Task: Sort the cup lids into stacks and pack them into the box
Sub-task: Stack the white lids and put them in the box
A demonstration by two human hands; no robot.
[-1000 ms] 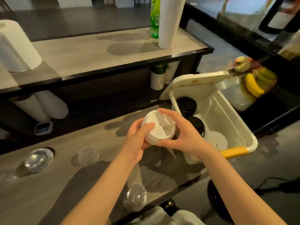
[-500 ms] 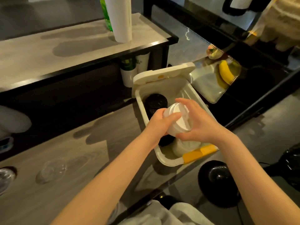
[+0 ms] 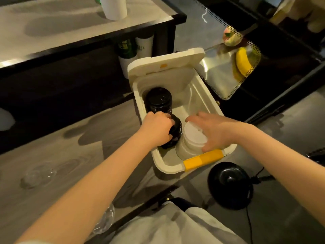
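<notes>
A cream plastic box [image 3: 168, 166] with a yellow latch and a raised lid stands on the wooden counter's right end. Inside it, a stack of white lids [image 3: 191, 140] sits at the near right, a stack of black lids [image 3: 159, 101] at the far left, and a second black stack [image 3: 175, 131] lies between them. My left hand [image 3: 156, 129] is curled around the second black stack. My right hand [image 3: 214, 129] rests spread over the white stack's right side, fingers apart.
Clear dome lids lie on the counter at the left [image 3: 37, 175] and at the near edge [image 3: 105, 221]. A raised shelf [image 3: 70, 29] with a white roll stands behind. A black round lamp base [image 3: 230, 184] sits on the floor to the right.
The white lid stack, held in both hands above the box, now sits inside it. My left hand has shifted onto the black stack and my right hand has spread open.
</notes>
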